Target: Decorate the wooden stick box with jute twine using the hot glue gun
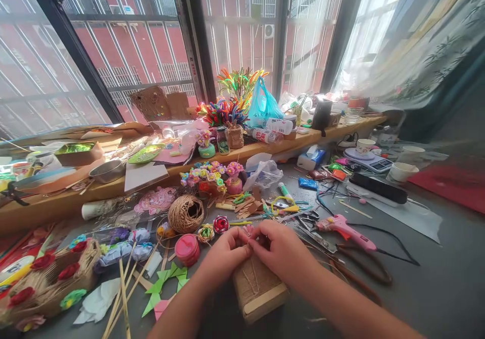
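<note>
On desk [435, 293], beneath the fingers: box [265, 283] | left hand [227, 253], right hand [278, 243]: each grip pinched together, apparently on twine [247, 279] | step, likely: working the strand | next calls for: even tension, box steady

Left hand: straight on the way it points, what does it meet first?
Most likely the right hand: its fingers are right in front of the left hand, near the brown block. Exact gap unclear from this one view.
</note>
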A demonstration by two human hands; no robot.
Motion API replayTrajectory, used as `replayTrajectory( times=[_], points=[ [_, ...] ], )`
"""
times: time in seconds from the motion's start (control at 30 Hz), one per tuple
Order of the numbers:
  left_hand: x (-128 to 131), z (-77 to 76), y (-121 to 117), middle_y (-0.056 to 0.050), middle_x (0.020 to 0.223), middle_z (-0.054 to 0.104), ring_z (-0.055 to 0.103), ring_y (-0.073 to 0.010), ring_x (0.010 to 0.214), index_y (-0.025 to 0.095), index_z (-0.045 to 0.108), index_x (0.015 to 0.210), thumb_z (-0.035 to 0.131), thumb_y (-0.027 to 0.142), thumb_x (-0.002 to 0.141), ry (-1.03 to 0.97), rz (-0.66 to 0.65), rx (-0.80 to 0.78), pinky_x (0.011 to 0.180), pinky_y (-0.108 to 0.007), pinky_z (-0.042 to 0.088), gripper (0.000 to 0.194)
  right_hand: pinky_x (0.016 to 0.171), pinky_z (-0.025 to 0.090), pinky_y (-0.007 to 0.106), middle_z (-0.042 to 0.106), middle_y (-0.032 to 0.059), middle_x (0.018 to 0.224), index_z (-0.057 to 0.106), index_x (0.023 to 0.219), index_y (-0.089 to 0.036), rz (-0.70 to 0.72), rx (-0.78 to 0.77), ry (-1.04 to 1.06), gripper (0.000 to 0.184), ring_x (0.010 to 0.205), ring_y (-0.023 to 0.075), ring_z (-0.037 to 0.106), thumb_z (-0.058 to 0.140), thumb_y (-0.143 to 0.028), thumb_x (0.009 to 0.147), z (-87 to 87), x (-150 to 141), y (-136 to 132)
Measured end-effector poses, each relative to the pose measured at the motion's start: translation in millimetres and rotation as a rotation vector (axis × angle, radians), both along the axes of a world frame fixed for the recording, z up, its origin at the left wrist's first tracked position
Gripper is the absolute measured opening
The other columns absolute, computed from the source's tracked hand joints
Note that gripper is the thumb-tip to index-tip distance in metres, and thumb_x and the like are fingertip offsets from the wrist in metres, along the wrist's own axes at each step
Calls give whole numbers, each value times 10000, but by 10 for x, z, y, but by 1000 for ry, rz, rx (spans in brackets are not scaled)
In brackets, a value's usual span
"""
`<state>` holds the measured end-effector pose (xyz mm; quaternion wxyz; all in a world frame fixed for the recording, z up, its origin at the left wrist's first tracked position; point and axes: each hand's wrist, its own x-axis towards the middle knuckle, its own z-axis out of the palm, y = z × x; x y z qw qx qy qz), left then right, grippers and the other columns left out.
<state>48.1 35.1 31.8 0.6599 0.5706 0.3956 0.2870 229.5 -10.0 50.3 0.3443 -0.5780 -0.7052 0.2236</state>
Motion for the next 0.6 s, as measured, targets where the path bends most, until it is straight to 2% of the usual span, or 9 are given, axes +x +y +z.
replayTrajectory(
  times=[0.13, 0.23, 0.37, 0.6],
  points=[
    [-14, 6, 1, 13, 807, 639, 552, -172, 790, 196, 636, 823, 837, 344, 691, -28, -16, -52, 733, -261, 386, 281, 729, 450, 297, 733, 19, 850, 741, 832, -200, 0, 9, -4, 123, 801, 197, 660, 694, -167, 940, 22, -17, -22],
    [-8, -8, -3, 17, 811, 642, 566, -169, 795, 201, 602, 818, 905, 381, 662, -48, -21, -74, 735, -255, 387, 385, 698, 433, 289, 721, 11, 815, 731, 808, -200, -8, 8, -1, 128, 770, 193, 647, 707, -143, 920, 32, -22, -22],
    [-4, -39, 4, 12, 821, 656, 586, -169, 781, 199, 590, 822, 957, 446, 635, -57, -32, -97, 728, -256, 393, 480, 726, 460, 283, 765, 13, 876, 747, 828, -213, 5, 9, 25, 130, 824, 195, 682, 707, -173, 945, 57, 0, -16],
    [-33, -61, -10, 18, 822, 648, 594, -175, 795, 202, 641, 867, 951, 425, 653, -76, -1, -85, 739, -258, 415, 438, 693, 467, 274, 754, 9, 843, 772, 881, -222, 45, -18, 34, 137, 769, 192, 673, 703, -104, 883, 68, 107, -227]
  ],
)
